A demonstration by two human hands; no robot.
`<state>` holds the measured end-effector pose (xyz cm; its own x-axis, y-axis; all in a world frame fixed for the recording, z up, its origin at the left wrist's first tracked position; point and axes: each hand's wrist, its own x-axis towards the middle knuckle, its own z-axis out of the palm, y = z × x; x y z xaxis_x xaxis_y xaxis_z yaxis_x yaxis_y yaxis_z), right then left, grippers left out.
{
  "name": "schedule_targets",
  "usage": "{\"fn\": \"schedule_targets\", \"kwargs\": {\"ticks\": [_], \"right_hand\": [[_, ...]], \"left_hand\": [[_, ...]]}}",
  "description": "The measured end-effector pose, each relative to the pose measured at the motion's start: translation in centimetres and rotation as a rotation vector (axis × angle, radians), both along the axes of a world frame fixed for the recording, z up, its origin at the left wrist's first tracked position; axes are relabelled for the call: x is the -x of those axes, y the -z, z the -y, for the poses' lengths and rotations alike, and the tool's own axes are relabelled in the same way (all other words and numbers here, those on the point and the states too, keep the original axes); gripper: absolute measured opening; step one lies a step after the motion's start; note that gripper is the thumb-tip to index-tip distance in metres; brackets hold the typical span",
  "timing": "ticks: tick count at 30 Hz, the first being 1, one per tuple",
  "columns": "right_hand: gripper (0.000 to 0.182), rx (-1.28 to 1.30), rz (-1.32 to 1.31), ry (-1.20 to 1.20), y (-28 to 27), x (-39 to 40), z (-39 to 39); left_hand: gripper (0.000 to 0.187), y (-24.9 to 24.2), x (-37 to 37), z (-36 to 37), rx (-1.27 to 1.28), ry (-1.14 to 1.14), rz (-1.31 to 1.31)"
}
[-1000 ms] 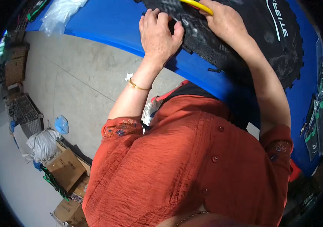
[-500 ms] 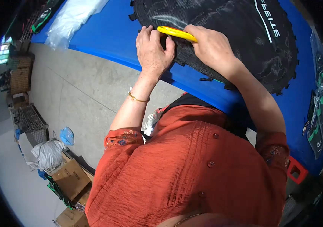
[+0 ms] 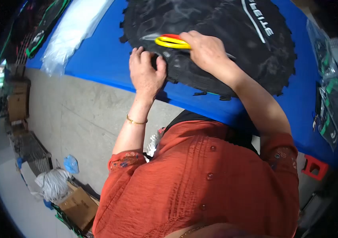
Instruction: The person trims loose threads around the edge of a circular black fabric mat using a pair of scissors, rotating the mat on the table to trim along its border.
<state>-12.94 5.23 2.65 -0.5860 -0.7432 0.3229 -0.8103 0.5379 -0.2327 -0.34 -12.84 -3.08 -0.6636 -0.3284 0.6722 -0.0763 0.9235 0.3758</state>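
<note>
A black mesh piece (image 3: 216,23) with white lettering and small tabs round its edge lies on the blue table. My right hand (image 3: 208,51) is wrapped round yellow-and-red scissors (image 3: 172,43), whose handle loops stick out to the left above the mesh. At the mesh's near left edge rests my left hand (image 3: 147,71), its fingers bent over the dark border. The thumb and fingertips are curled at the fabric, and what lies between them is hard to make out.
The blue table (image 3: 97,59) holds clear plastic bags (image 3: 71,35) at the left and bagged black-green items (image 3: 330,103) at the right. A red stool (image 3: 315,167) stands beside it. Cardboard boxes (image 3: 79,208) and a white sack (image 3: 54,184) are on the floor.
The mesh has shifted left in view. My left hand has moved left and slightly down, apart from the scissors. The scissors in my right hand have turned, showing more of their loops.
</note>
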Motion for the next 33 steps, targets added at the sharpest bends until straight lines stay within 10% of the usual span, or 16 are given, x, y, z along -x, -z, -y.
{"fn": "schedule_targets", "kwargs": {"ticks": [33], "right_hand": [[0.022, -0.043, 0.031, -0.032, 0.4, -6.7, -7.7]], "left_hand": [[0.063, 1.0, -0.2, 1.3, 0.089, 0.105, 0.355]]}}
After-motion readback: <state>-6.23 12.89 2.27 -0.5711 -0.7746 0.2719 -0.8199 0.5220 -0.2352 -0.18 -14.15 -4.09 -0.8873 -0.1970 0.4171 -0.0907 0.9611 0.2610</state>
